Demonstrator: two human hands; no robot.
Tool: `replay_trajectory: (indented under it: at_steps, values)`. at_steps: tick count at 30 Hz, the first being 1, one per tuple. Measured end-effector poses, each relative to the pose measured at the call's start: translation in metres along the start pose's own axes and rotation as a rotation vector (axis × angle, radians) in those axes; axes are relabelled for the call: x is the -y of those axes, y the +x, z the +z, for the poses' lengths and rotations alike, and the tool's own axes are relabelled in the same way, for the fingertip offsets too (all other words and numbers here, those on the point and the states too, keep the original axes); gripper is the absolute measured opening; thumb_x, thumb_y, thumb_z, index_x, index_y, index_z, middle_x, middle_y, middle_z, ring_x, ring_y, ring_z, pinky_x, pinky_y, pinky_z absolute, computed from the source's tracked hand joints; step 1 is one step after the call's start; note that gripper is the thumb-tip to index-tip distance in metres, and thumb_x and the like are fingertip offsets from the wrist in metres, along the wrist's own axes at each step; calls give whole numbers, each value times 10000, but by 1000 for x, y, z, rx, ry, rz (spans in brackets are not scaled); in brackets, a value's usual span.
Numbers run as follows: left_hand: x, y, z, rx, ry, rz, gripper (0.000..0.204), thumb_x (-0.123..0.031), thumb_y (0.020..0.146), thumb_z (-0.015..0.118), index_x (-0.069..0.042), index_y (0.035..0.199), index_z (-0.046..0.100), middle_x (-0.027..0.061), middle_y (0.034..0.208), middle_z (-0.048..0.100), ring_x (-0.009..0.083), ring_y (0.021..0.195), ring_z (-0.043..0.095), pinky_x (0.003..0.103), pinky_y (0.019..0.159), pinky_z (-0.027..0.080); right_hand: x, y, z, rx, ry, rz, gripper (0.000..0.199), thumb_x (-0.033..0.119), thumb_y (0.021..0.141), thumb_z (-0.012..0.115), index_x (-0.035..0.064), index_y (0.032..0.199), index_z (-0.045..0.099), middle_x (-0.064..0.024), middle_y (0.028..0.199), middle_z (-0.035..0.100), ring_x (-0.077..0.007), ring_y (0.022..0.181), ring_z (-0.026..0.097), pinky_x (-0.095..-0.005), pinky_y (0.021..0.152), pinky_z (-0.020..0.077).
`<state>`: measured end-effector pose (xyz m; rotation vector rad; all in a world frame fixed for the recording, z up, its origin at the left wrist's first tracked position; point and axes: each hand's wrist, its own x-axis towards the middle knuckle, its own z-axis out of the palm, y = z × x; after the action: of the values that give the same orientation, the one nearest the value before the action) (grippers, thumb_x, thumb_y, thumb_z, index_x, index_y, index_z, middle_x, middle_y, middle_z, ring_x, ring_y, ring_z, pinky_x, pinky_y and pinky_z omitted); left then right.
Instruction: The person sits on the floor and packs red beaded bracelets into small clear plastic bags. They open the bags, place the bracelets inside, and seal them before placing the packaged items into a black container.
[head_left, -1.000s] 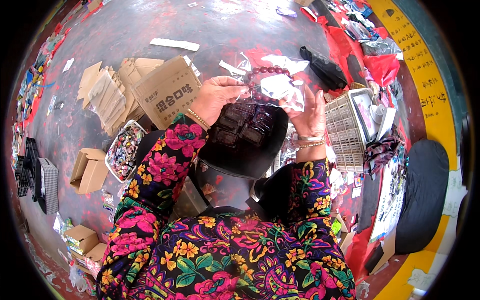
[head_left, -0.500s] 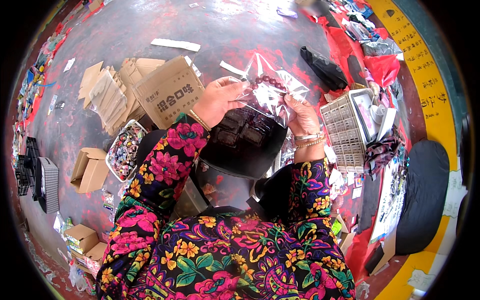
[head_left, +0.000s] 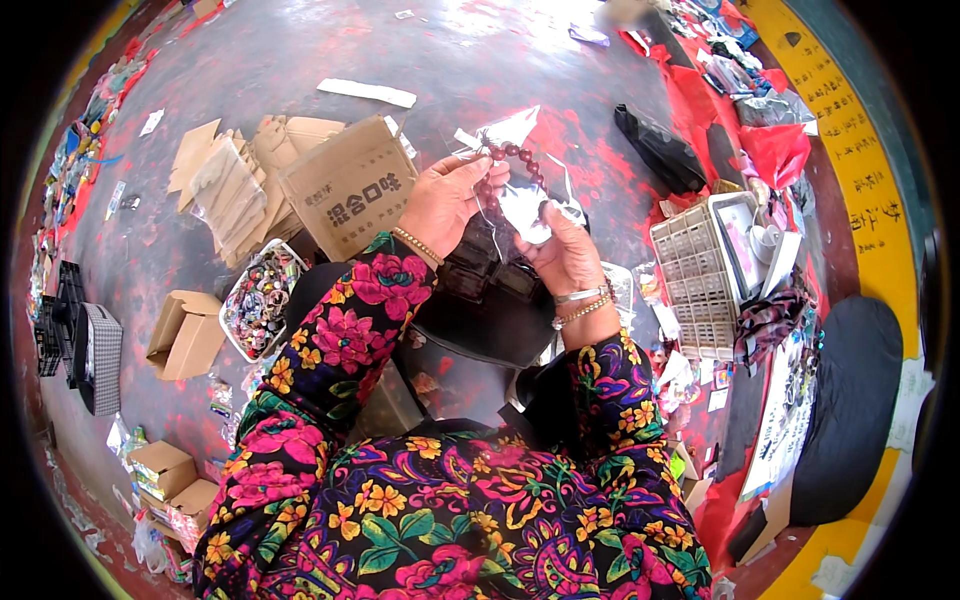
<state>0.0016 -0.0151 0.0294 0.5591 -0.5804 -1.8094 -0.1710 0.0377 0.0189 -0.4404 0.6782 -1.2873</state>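
Between the thumb and fingers of my left hand, a bracelet of dark red beads is pinched at its left side. My right hand is closed on a clear, shiny plastic bag beside and behind the beads. Whether the bracelet lies inside the bag or in front of it, I cannot tell. Below both hands is a black surface with several small clear packets on its far part, partly covered by my hands.
To the left are flattened cardboard, a white basket of small colourful items and an open carton. A pale plastic crate stands right, near a black bag and red sheeting on the floor.
My right hand has come lower and nearer, tilting the bag so that it shines brightly. The bead loop now stands more upright and shows more clearly. My left hand still pinches it.
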Motion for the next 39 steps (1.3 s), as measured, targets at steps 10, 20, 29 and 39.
replay_trajectory:
  at_steps: [10, 20, 29, 39]
  values:
    - [-8, -9, 8, 50, 495, -15, 131, -81, 839, 587, 30, 887, 639, 70, 790, 642, 111, 716, 601, 223, 656, 477, 23, 1, -7, 0, -343, -83, 211, 125, 839, 626, 29, 1027, 609, -57, 935, 642, -147, 810, 610, -285, 740, 497]
    - [2, -10, 12, 41, 764, -15, 162, -136, 845, 613, 17, 878, 656, 13, 762, 633, 36, 646, 546, 174, 560, 425, 2, 7, -7, -68, -107, 29, 199, 113, 833, 637, -14, 985, 628, -71, 943, 651, -129, 796, 603, -256, 721, 482]
    - [2, -9, 10, 46, 544, -210, 249, -206, 903, 532, 19, 969, 616, 31, 829, 629, 86, 728, 592, 214, 671, 476, 0, 15, -23, -45, -23, 23, 247, 206, 934, 470, -11, 981, 577, -131, 956, 638, -209, 864, 601, -305, 716, 480]
    - [-12, 0, -1, 108, 939, 119, 262, -197, 919, 494, 21, 950, 636, 26, 789, 623, 77, 686, 576, 216, 605, 484, -1, 22, -20, -77, 12, -16, 370, 332, 947, 409, -11, 1040, 514, -176, 1043, 581, -276, 958, 574, -391, 786, 477]
